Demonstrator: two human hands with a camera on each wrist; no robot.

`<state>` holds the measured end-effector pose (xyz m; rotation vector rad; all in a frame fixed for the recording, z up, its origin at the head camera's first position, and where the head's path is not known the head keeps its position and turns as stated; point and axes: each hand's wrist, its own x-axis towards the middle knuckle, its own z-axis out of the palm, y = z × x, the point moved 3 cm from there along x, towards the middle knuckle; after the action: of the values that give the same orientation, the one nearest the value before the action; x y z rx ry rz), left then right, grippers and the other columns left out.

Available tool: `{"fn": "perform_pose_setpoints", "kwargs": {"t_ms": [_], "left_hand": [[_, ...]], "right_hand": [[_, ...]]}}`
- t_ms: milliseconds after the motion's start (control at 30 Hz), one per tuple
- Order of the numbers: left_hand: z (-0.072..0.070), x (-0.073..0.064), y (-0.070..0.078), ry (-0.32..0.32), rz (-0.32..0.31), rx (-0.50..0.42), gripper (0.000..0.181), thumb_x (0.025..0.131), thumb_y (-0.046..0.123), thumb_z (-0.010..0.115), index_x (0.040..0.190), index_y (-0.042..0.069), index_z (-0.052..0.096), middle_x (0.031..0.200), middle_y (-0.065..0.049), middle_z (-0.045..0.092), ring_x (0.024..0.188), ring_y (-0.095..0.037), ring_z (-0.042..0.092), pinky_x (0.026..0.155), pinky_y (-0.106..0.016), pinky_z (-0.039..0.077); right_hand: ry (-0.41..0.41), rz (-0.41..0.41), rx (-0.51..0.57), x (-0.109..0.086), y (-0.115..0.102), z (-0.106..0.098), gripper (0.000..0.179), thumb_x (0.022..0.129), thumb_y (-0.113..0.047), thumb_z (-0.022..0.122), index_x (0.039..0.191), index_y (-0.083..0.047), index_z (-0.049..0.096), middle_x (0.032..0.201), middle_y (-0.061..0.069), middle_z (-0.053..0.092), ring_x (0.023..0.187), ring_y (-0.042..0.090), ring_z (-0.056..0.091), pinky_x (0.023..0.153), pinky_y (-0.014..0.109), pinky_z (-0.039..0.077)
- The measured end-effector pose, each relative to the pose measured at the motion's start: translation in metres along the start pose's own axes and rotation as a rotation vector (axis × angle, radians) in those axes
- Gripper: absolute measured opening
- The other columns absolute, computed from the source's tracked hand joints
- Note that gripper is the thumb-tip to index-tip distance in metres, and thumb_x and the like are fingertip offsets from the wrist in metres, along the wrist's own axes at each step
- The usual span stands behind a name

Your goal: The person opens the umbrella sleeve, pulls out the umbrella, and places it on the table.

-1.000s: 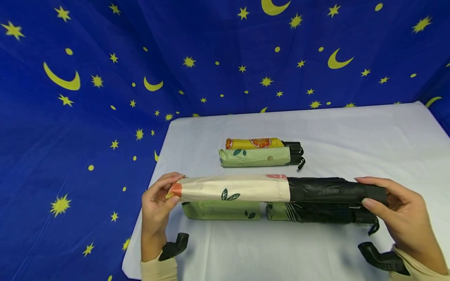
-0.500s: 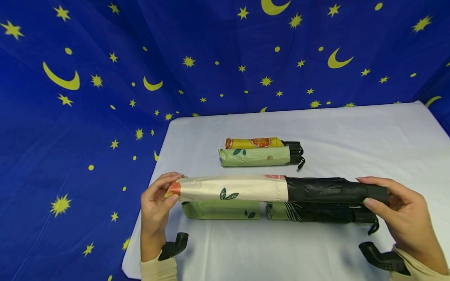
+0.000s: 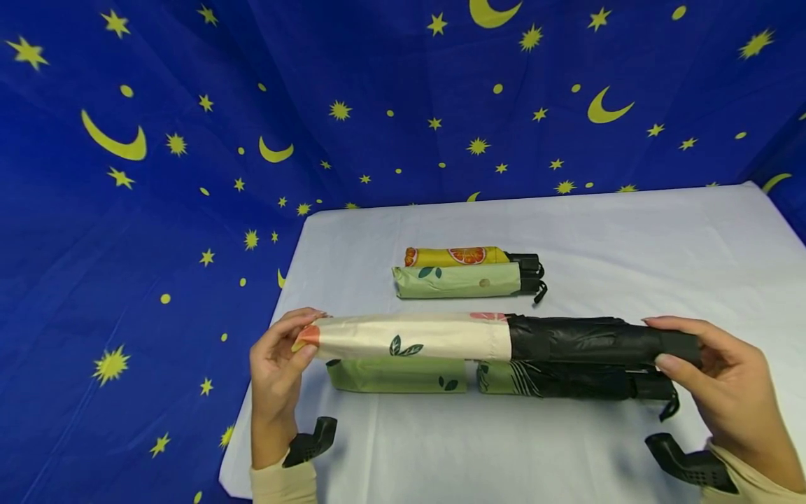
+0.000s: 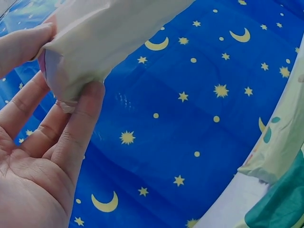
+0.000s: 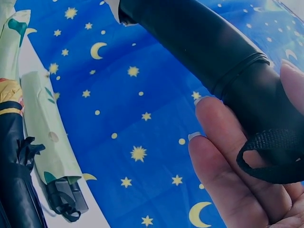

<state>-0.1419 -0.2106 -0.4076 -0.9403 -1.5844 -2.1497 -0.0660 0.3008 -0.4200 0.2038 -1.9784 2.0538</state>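
Cream cloth is on the move: the cover [image 3: 412,337] has slid a touch toward the left hand [image 3: 277,367], its mouth creeping along the umbrella [image 3: 585,341], and a little more black shows than a second ago. Right hand [image 3: 733,378] has edged the other way, so the two are drawing apart, slowly, evenly. Left thumb and fingertips pinch the cover's far end, bunching the cloth; right thumb and fingers pinch the black handle end, the strap [image 5: 275,156] looping by that hand. Both pieces hang level above the table [image 3: 693,266], held between the hands. That looks like uncovering, and my read is it's partway: plenty of cloth remains ahead of the mouth, though how much umbrella sits inside can't be told. Just below, in line, a green cover [image 3: 403,378] lies apart from its likely partner, a bare umbrella [image 3: 579,381], both unmoved. Farther back, side by side, the yellow umbrella [image 3: 434,257] and green umbrella [image 3: 456,281] haven't budged, covers still on.
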Motion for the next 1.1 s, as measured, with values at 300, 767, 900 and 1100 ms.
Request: {"fn": "perform_pose_setpoints", "kwargs": {"t_ms": [300,767,900,1100], "left_hand": [[-0.003,0.001,0.000,0.061,0.007,-0.015,0.031,0.089,-0.019,0.058,0.118,-0.028,0.055,0.121,-0.029,0.064,0.111,-0.034,0.064,0.088,-0.031,0.056],[-0.017,-0.003,-0.013,0.167,-0.039,-0.050,0.028,0.093,-0.020,0.048,0.120,-0.028,0.054,0.118,-0.027,0.065,0.105,-0.029,0.063,0.083,-0.031,0.057],[-0.027,-0.005,-0.029,0.245,-0.109,-0.067,0.027,0.097,-0.017,0.048,0.121,-0.023,0.058,0.117,-0.023,0.066,0.100,-0.024,0.065,0.080,-0.028,0.058],[-0.047,-0.003,-0.066,0.353,-0.299,0.048,0.022,0.098,-0.009,0.060,0.118,-0.013,0.066,0.112,-0.014,0.070,0.094,-0.018,0.066,0.077,-0.024,0.057]], "right_hand": [[0.000,-0.009,0.058,0.001,0.003,-0.011,0.038,0.089,0.031,0.049,0.128,0.030,0.047,0.110,0.007,0.071,0.095,0.012,0.070,0.075,0.020,0.058],[0.034,-0.047,0.105,0.000,0.015,-0.025,0.040,0.087,0.033,0.049,0.127,0.028,0.050,0.119,0.015,0.067,0.100,0.016,0.069,0.078,0.021,0.058],[0.056,-0.023,0.053,0.004,0.025,-0.032,0.040,0.088,0.030,0.053,0.128,0.024,0.053,0.120,0.015,0.065,0.098,0.014,0.068,0.075,0.019,0.057],[-0.007,0.084,-0.027,0.019,0.049,-0.037,0.042,0.094,0.019,0.059,0.135,0.016,0.054,0.109,0.009,0.070,0.090,0.014,0.074,0.068,0.021,0.057]]}}
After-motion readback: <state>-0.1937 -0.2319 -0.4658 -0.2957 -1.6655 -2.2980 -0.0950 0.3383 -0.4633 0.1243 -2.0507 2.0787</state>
